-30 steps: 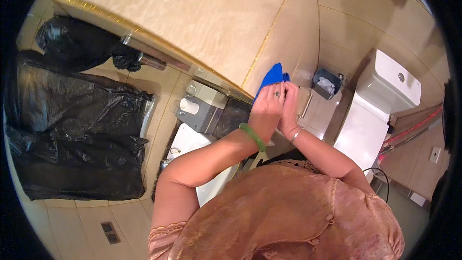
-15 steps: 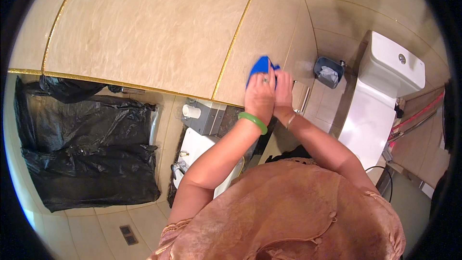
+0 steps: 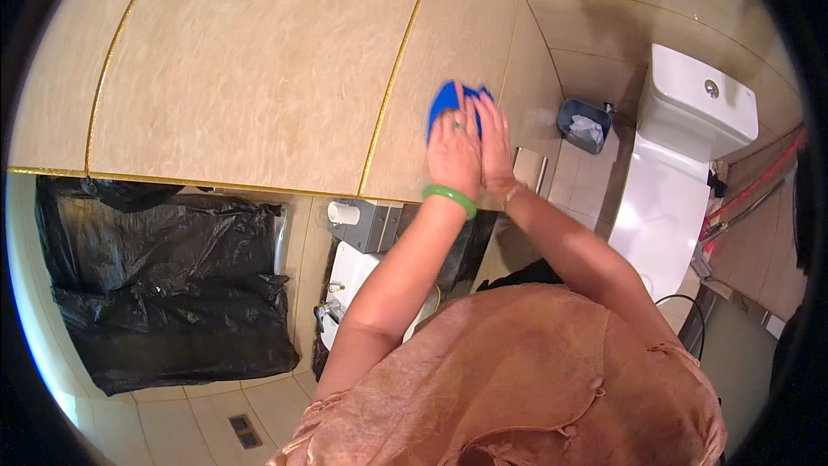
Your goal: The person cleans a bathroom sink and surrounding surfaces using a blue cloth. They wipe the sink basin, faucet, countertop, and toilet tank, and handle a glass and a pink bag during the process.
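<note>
A blue cloth point(image 3: 442, 104) is pressed against the beige tiled wall point(image 3: 259, 60), to the right of a gold seam. My left hand point(image 3: 454, 148), with a ring and a green bangle at the wrist, lies over the cloth and holds it to the tile. Close beside it, my right hand point(image 3: 494, 142) wears a thin bracelet and presses on the cloth's right part with fingers stretched upward. Some of the cloth is hidden beneath both hands.
At right stands a white toilet point(image 3: 660, 207), with a small dark bin point(image 3: 584, 125) holding white paper beside it. A washbasin point(image 3: 354, 276) and a grey box point(image 3: 373, 226) with a white roll sit below the hands. Black plastic sheeting point(image 3: 172, 285) hangs at left.
Both hands and the blue cloth have shifted slightly left and up in the picture. The view has also turned a little, so the wall's gold seams lie farther left.
</note>
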Available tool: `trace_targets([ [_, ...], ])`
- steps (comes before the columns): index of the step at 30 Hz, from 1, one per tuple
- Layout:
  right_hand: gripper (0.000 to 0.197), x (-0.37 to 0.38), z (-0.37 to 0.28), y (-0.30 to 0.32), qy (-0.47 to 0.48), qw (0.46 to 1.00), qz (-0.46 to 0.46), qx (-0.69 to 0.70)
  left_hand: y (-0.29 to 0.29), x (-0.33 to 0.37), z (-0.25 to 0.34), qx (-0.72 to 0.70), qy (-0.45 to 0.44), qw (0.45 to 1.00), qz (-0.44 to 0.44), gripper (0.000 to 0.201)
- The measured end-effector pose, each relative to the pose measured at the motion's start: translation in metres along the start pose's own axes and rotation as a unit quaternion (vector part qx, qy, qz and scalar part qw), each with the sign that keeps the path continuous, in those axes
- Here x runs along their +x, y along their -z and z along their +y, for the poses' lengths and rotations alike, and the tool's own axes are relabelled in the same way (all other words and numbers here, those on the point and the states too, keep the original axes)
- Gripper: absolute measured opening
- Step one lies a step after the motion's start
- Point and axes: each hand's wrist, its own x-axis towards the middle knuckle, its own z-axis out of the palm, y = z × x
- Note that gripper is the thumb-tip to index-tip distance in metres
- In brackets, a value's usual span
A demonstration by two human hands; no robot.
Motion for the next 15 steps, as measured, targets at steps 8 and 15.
trace_targets([
  [8, 0.046, 0.043, 0.076, -0.003, -0.017, 0.999, 0.011, 0.045, -0.006, 0.068, 0.026, 0.114, -0.055, 0.988, -0.085, 0.06],
  [15, 0.046, 0.018, 0.055, -0.008, 0.02, 0.999, 0.016, -0.031, -0.028, 0.043, 0.025, 0.081, -0.011, 0.996, -0.04, 0.061],
])
